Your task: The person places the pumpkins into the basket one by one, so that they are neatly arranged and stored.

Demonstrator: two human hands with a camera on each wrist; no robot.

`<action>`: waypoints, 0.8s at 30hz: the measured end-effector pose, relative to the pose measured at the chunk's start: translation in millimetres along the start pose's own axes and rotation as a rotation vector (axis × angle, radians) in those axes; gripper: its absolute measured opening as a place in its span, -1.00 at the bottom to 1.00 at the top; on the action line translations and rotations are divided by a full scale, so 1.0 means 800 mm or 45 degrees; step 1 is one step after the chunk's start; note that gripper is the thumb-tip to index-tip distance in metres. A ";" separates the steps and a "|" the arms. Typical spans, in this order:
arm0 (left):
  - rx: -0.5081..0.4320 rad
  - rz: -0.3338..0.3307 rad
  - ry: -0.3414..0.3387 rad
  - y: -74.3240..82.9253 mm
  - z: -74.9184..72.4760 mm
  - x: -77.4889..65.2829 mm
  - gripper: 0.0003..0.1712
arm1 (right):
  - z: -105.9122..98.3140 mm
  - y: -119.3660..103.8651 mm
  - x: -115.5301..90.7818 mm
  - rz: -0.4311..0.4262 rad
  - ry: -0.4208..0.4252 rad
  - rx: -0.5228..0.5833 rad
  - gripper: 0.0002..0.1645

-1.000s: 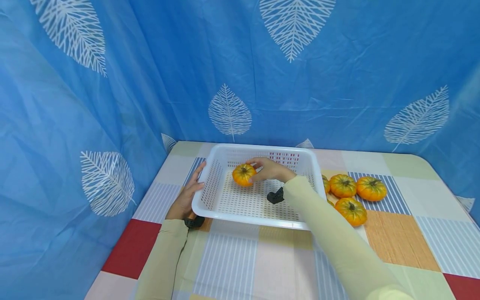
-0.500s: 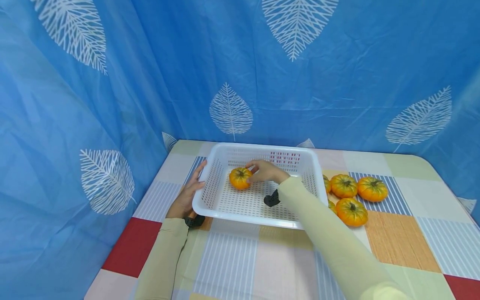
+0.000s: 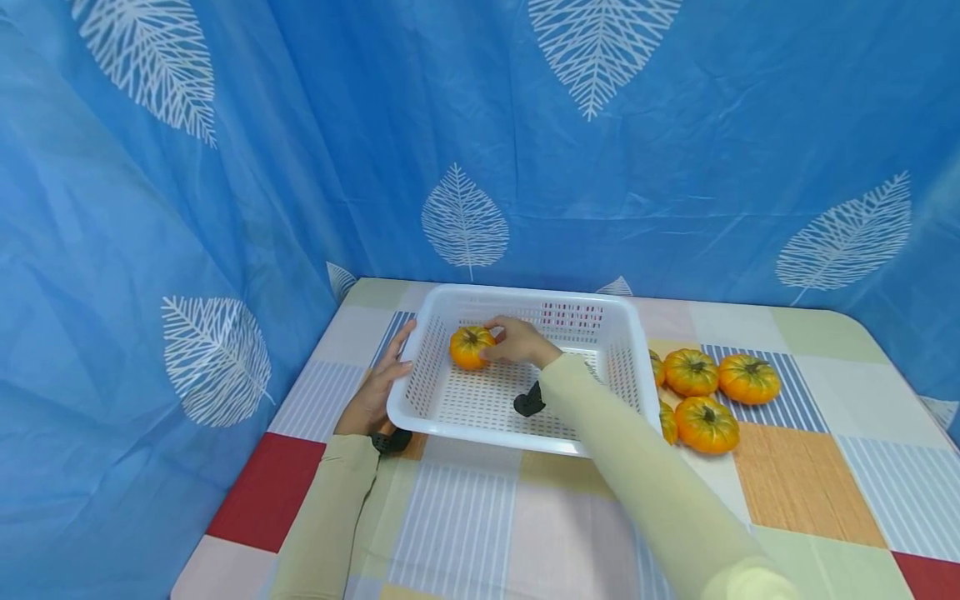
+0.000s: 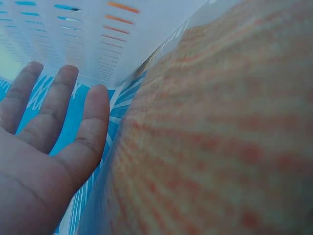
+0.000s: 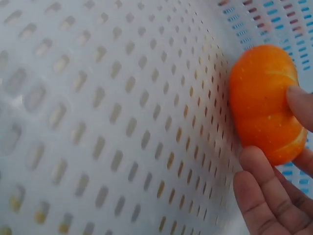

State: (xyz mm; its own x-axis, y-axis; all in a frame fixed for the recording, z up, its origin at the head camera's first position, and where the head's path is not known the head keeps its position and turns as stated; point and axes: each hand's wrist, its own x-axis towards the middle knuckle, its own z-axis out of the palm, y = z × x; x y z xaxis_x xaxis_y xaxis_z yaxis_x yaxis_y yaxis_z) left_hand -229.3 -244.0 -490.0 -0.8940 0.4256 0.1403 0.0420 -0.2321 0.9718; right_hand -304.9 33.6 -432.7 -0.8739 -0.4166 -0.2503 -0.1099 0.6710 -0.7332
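A small orange pumpkin (image 3: pixel 468 347) is inside the white perforated plastic basket (image 3: pixel 487 438), near its left end. My right hand (image 3: pixel 517 340) holds it from the right side. In the right wrist view, thumb and fingers grip the pumpkin (image 5: pixel 261 103) close to the basket's slotted floor; whether it touches the floor is hard to tell. At the basket's left end my left hand (image 3: pixel 375 390) rests against the outside and rim. Its fingers (image 4: pixel 90 127) look straight or only slightly bent beside the basket wall (image 4: pixel 156 24) in the left wrist view.
Several more orange pumpkins (image 3: pixel 707 425) lie on the checked tablecloth (image 3: pixel 802 483) just right of the basket, some partly hidden by its wall. A blue leaf-print curtain (image 3: pixel 637 192) hangs behind the table and along its left side. Black straps (image 3: pixel 392 440) are on the wrists.
My right hand has moved a little to the left inside the basket, carrying the pumpkin toward the left wall. The left hand stays at the basket's left end.
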 end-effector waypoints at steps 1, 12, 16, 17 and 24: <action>-0.001 -0.001 0.000 0.000 0.000 0.000 0.01 | 0.001 -0.001 0.001 0.005 0.006 0.010 -0.26; -0.039 -0.022 0.037 -0.001 0.002 0.000 0.00 | 0.004 -0.005 0.002 0.051 -0.012 0.155 -0.26; -0.032 -0.015 0.033 -0.001 0.002 0.000 0.01 | 0.000 -0.007 -0.001 0.059 -0.040 0.234 -0.28; -0.031 -0.014 0.033 0.000 0.002 0.000 0.01 | -0.001 -0.008 -0.002 0.058 -0.047 0.248 -0.29; -0.031 -0.029 0.051 0.001 0.004 -0.001 0.02 | -0.010 -0.019 -0.013 0.050 -0.049 0.294 -0.37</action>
State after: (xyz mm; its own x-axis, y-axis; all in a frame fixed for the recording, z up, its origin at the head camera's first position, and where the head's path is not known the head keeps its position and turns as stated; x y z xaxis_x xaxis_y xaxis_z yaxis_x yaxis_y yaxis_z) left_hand -227.1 -242.1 -489.0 -0.9116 0.3960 0.1100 0.0108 -0.2445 0.9696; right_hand -298.3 32.7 -414.0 -0.8564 -0.4189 -0.3020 0.0389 0.5308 -0.8466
